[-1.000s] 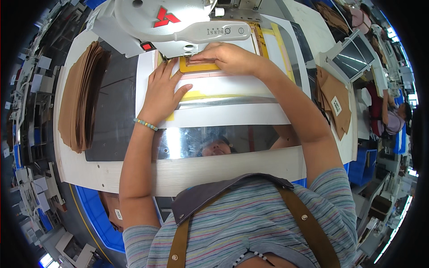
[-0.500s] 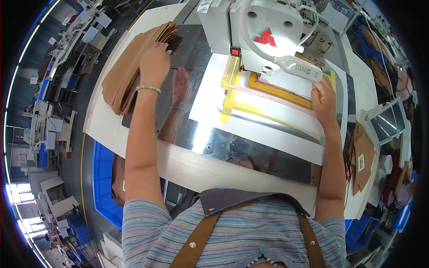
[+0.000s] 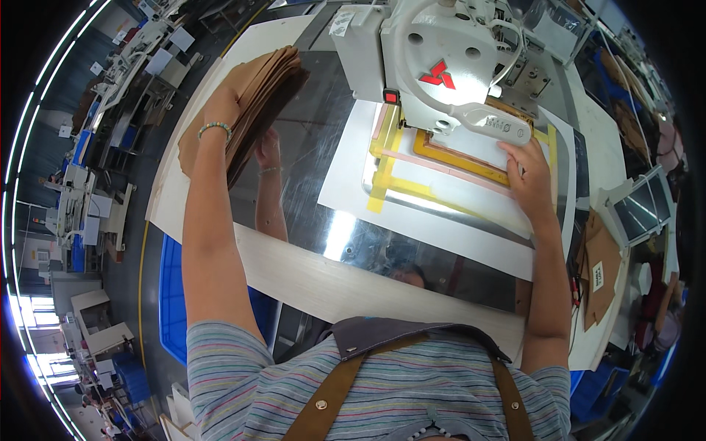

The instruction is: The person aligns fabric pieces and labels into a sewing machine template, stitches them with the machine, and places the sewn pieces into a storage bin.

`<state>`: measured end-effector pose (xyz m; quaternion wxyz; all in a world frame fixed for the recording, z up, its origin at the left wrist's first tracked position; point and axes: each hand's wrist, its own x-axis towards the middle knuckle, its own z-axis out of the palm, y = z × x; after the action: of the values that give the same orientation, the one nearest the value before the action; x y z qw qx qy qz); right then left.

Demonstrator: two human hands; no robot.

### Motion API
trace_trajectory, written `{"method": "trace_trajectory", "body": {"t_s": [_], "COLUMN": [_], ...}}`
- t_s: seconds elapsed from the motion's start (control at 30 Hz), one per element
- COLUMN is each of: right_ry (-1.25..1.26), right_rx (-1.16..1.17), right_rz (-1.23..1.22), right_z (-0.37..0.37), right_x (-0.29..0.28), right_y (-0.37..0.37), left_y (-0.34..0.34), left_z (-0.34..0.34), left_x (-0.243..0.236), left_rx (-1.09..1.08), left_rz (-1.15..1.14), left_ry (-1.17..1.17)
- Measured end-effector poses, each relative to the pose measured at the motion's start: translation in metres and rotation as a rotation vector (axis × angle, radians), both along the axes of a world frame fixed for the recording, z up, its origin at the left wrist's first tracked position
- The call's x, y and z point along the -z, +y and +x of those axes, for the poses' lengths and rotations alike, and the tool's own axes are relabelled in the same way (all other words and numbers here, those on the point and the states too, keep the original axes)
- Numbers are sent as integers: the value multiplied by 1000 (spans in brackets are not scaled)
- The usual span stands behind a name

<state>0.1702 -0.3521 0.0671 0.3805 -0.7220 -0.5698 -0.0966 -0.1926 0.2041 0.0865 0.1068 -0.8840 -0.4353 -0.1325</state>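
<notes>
On the left of the machine table lies a thick stack of brown cut pieces (image 3: pixel 272 88), like cloth or soft sheet, its layers fanned along the right side. My left hand (image 3: pixel 223 103), with a beaded bracelet at the wrist, is closed on the stack's left side; its fingertips are partly hidden. Below the white sewing machine head (image 3: pixel 434 81), a yellow-edged clamp frame (image 3: pixel 460 163) rests over white sheets (image 3: pixel 346 173) taped in yellow. My right hand (image 3: pixel 528 176) is beside the frame's right end, just under the lamp (image 3: pixel 496 121), thumb and fingers apart.
A shiny metal plate (image 3: pixel 309 191) covers the table's middle and mirrors my arm. At the right are brown pieces with a white label (image 3: pixel 599 272) and a tilted screen (image 3: pixel 640 202). A blue bin (image 3: pixel 173 309) stands below the table at the left.
My left hand has moved down and left from the stack's upper end to its left side, and the stack has shifted and tilted. The right hand's fingers have moved slightly left, toward the frame.
</notes>
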Motion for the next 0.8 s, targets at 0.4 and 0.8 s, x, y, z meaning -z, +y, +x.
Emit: {"method": "trace_trajectory", "body": {"t_s": [0.4, 0.8], "right_ry": [-23, -501], "right_rx": [11, -365], "right_rz": [-12, -114], "right_z": [-7, -121], "right_x": [0, -3], "right_y": [3, 88], "left_y": [-138, -283], "left_z": [-23, -23], "left_x": [-6, 29], "left_rx": [203, 628], "left_rz": [81, -71], "left_ry": [-272, -207]}}
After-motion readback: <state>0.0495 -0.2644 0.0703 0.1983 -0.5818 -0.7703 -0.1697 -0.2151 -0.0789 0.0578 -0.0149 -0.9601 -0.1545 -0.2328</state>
